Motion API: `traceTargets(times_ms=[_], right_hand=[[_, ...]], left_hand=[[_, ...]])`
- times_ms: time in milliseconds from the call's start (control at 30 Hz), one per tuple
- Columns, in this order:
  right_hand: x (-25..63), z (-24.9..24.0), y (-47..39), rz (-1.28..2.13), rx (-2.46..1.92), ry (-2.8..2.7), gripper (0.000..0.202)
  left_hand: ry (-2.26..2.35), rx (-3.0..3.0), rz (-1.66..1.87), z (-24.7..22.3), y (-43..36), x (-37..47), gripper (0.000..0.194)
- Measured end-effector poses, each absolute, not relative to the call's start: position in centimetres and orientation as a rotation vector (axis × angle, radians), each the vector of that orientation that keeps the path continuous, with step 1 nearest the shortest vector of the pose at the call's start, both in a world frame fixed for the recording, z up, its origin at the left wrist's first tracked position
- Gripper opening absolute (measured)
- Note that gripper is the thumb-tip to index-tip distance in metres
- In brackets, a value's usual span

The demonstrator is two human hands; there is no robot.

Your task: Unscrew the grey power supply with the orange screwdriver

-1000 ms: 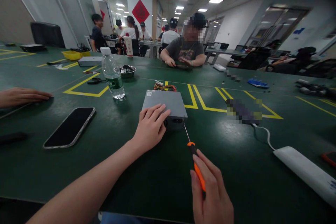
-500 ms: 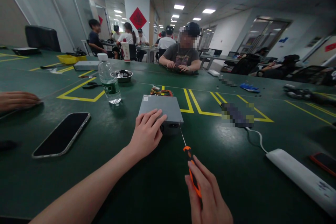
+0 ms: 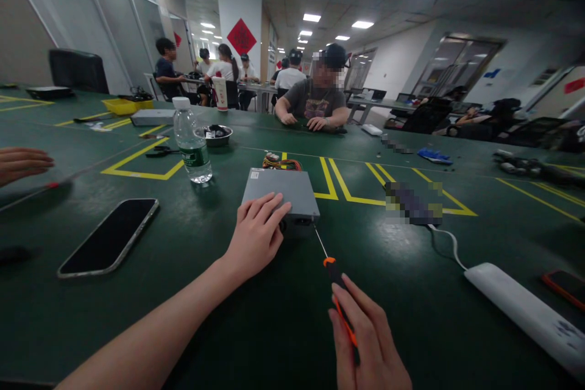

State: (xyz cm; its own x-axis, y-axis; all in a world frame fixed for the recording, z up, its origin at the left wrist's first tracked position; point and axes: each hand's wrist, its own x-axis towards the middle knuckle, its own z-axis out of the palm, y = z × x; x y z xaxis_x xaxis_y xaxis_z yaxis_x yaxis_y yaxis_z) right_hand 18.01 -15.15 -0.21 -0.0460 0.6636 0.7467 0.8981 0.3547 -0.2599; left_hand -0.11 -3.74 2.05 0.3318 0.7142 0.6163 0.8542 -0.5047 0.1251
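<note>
A grey metal computer power supply (image 3: pixel 283 186) lies on the green table in front of me, its bundle of coloured cables (image 3: pixel 278 162) at the far side. My left hand (image 3: pixel 258 231) rests on its top with the fingers spread and stretched out. Closed around an orange and black screwdriver (image 3: pixel 336 274) is my right hand (image 3: pixel 368 329). The screwdriver's thin shaft points up and left, its tip at the lower right corner of the power supply's near face. Whether the tip sits in a screw is too small to tell.
To the left lie a phone (image 3: pixel 109 237) and a water bottle (image 3: pixel 192 146), with a metal bowl (image 3: pixel 217 134) behind. On the right are a white power strip (image 3: pixel 521 311) and its cable (image 3: pixel 450 237). Another person's hand (image 3: pixel 25 164) shows at the left edge; a person (image 3: pixel 313 97) sits opposite.
My right hand and the screwdriver have shifted slightly right and down. My left hand stays on the power supply. The other person's hand at left has lifted and drawn back leftward.
</note>
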Motion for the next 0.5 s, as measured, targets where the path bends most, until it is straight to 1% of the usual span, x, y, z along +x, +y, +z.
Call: traceTargets(times_ms=[133,367,500], right_hand=[[19.10,-0.04,-14.78,-0.264,-1.449,-1.784,0.029],[18.46,-0.78,-14.72,-0.481,-1.277,-2.024,0.031],[19.34,-0.53,-14.70,-0.483,-1.326,-1.972,0.029]], left_hand=[[-1.435,-2.377,-0.926,2.03,-3.74,-0.10,0.042],[-1.451,-2.371,-0.913,1.92,-3.67,-0.11,0.040],[-1.449,-2.378,-0.900,2.03,-3.82,-0.12,0.040]])
